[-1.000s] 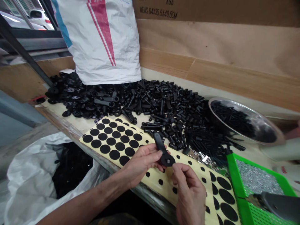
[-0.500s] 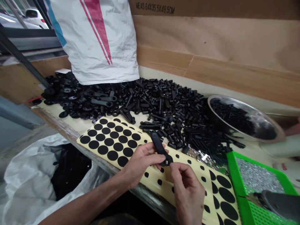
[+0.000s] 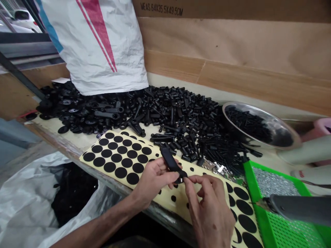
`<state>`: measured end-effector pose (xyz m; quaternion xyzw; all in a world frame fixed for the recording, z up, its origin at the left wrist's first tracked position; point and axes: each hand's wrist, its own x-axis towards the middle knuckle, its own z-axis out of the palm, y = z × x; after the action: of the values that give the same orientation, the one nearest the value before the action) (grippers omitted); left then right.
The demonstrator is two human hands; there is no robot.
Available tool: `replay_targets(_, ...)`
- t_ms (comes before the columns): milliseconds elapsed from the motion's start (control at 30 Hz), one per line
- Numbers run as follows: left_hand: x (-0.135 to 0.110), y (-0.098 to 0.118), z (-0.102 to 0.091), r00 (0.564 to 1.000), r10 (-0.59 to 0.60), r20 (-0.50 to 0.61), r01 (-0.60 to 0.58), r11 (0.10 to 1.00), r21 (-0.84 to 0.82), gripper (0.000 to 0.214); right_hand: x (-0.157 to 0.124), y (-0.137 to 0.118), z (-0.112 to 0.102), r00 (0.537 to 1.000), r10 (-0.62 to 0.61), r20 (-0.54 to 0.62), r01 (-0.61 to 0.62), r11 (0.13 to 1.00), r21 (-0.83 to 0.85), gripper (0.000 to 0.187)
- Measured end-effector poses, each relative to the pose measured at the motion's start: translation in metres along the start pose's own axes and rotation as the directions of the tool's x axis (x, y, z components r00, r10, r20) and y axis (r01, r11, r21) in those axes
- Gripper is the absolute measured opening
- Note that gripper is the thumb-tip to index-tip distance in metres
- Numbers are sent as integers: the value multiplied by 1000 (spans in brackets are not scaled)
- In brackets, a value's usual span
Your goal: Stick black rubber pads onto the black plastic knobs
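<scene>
Between the thumb and fingers of my left hand point(image 3: 157, 177) is a black plastic crank handle point(image 3: 169, 160), its long arm pointing up and away. My right hand point(image 3: 209, 203) pinches at the handle's near, rounded end, where a small bright metal spot shows; whether a smaller part sits in those fingertips is hidden. Under both hands lie cream sheets of black round stickers point(image 3: 116, 157), larger dots at the left and right, small dots in the middle.
Behind the sheets spreads a heap of black plastic parts point(image 3: 178, 113). A steel bowl point(image 3: 287, 132) of black pins stands right. Nearer are a green basket point(image 3: 252, 193) with small silvery pieces and a grey screwdriver-like tool point(image 3: 297, 206). A white sack point(image 3: 111, 44) stands behind; an open bag point(image 3: 28, 203) hangs front left.
The crank handle has turned slightly in my fingers, its near end tilting. My right hand has rolled over a little, still at that end. The whole view has shifted slightly.
</scene>
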<state>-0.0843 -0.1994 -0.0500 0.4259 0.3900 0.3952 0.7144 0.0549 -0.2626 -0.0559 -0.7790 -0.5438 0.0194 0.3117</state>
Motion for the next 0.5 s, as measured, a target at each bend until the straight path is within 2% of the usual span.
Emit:
replay_targets(67, 0, 4, -1, 998, -45, 49, 48, 997, -61, 19, 5, 7, 0, 998, 5, -59, -5, 1000, -2, 55)
replay_targets(133, -2, 6, -2, 993, -77, 94, 87, 991, -99, 18, 8, 15, 1, 999, 31, -34, -24, 982, 187, 52)
replay_targets(167, -3, 6, -2, 991, -85, 108, 97, 989, -112, 19, 9, 17, 2, 997, 71, 28, -77, 940, 333, 46)
replay_targets(233, -6, 6, -2, 991, -80, 112, 94, 987, -133, 19, 7, 18, 4, 969, 141, 200, -236, 755, 612, 37)
replay_targets(300, -7, 6, -2, 992, -65, 107, 81, 986, -148, 17, 1, 13, 4, 925, 170, 340, -375, 546, 749, 32)
replay_targets(333, -8, 6, -2, 992, -59, 109, 75, 985, -153, 16, -2, 9, 4, 912, 162, 376, -406, 481, 777, 30)
replay_targets(400, -10, 6, -2, 992, -48, 121, 68, 984, -167, 14, -7, 0, 4, 911, 127, 392, -406, 437, 802, 27)
replay_targets(500, -13, 7, 0, 990, -39, 137, 67, 977, -203, 14, -11, -9, 5, 927, 84, 366, -364, 443, 819, 24)
